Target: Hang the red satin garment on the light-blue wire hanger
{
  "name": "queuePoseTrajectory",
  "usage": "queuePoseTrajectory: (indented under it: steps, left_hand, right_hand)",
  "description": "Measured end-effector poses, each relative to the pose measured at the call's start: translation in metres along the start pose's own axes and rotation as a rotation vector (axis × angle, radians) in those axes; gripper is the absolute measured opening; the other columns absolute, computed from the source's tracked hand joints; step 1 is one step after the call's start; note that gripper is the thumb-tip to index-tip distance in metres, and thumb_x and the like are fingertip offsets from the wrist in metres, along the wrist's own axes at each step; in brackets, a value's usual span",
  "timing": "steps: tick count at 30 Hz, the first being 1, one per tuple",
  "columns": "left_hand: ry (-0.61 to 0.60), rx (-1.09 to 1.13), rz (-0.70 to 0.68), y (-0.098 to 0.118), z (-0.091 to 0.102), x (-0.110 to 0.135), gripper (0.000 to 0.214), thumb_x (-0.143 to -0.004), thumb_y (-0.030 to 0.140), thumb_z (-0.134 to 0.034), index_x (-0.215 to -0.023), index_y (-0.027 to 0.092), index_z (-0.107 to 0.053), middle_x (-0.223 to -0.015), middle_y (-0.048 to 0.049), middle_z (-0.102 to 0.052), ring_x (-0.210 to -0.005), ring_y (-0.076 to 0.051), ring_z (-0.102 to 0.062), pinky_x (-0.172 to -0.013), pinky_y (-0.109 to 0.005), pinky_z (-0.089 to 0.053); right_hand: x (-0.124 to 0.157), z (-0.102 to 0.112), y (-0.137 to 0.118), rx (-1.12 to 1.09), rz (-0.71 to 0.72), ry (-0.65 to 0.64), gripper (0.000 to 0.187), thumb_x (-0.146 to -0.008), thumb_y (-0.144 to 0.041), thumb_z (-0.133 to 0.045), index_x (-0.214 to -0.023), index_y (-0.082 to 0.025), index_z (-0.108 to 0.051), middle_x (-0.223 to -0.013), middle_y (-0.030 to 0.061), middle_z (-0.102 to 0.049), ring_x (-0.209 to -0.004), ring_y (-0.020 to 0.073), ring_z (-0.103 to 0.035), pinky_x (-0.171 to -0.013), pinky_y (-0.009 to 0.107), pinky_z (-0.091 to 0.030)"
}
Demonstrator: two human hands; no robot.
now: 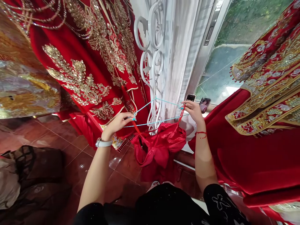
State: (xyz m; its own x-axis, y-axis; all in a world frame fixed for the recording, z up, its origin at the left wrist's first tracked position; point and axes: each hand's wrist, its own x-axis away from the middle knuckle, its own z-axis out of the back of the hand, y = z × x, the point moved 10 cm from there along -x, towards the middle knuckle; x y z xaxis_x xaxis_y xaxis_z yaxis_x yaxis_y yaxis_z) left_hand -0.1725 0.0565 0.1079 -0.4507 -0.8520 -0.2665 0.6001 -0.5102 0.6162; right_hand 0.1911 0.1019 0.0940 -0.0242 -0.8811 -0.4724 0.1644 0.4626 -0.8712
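Observation:
A thin light-blue clothes hanger (167, 102) hangs by its hook from a white scrolled metal stand (153, 62). Below its bar droops a red satin garment (159, 143), held up by narrow red straps. At the hanger's left end my left hand (122, 121) pinches a red strap (136, 127) between thumb and fingers. My right hand (192, 110) is closed at the right end, with the other red strap (182, 114) at its fingertips. The lower part of the garment falls toward the floor in front of my feet.
Red gowns with gold embroidery (79, 78) hang close on the left, and another embroidered red outfit (269, 103) on the right. Two phones, one a dark phone (191, 97), are by the window (229, 56). Dark bags (35, 175) lie on the tiled floor (79, 156).

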Motion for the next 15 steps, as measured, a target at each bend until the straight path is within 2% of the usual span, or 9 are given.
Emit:
queuePoseTrajectory:
  steps: [3,6,9,12,15]
  left_hand:
    - [0.056,0.014,0.004,0.001,-0.007,0.003,0.037,-0.092,0.053,-0.054,-0.089,0.020,-0.070,-0.098,-0.0083,-0.076,-0.092,-0.024,-0.069,-0.090,-0.039,-0.055]
    - [0.161,-0.064,0.031,-0.001,-0.013,0.010,0.036,-0.096,0.048,-0.047,-0.091,0.020,-0.068,-0.098,-0.0080,-0.073,-0.089,-0.023,-0.067,-0.087,-0.037,-0.053]
    - [0.310,-0.206,0.063,-0.002,-0.016,0.018,0.033,-0.100,0.043,-0.043,-0.098,0.020,-0.066,-0.103,-0.0089,-0.071,-0.096,-0.024,-0.065,-0.090,-0.036,-0.050]
    - [0.397,-0.308,0.081,0.000,-0.021,0.023,0.032,-0.102,0.039,-0.041,-0.105,0.020,-0.066,-0.109,-0.0109,-0.070,-0.103,-0.026,-0.063,-0.095,-0.039,-0.048]
    - [0.449,-0.318,0.078,0.005,-0.022,0.030,0.032,-0.102,0.036,-0.043,-0.122,0.021,-0.062,-0.120,-0.0115,-0.068,-0.112,-0.028,-0.060,-0.103,-0.046,-0.044]
  right_hand:
    - [-0.003,-0.011,-0.004,0.112,0.047,-0.003,0.013,-0.073,-0.030,-0.070,-0.081,-0.021,-0.073,-0.084,0.0035,-0.073,-0.084,0.0215,-0.067,-0.087,0.040,-0.052]
    - [-0.002,-0.016,-0.003,0.215,0.053,0.016,0.012,-0.075,-0.031,-0.070,-0.082,-0.021,-0.072,-0.086,0.0044,-0.073,-0.083,0.0219,-0.063,-0.086,0.039,-0.049]
    - [0.003,-0.016,-0.007,0.372,0.079,0.064,0.011,-0.080,-0.030,-0.065,-0.083,-0.022,-0.071,-0.092,0.0065,-0.073,-0.090,0.0245,-0.062,-0.095,0.044,-0.044]
    - [0.010,-0.018,-0.013,0.530,0.107,0.079,0.015,-0.084,-0.027,-0.058,-0.088,-0.023,-0.071,-0.102,0.0074,-0.072,-0.103,0.0282,-0.060,-0.104,0.052,-0.035]
    - [0.016,-0.018,-0.015,0.628,0.122,0.092,0.027,-0.083,-0.024,-0.055,-0.105,-0.026,-0.072,-0.115,0.0074,-0.070,-0.114,0.0313,-0.057,-0.109,0.058,-0.028]
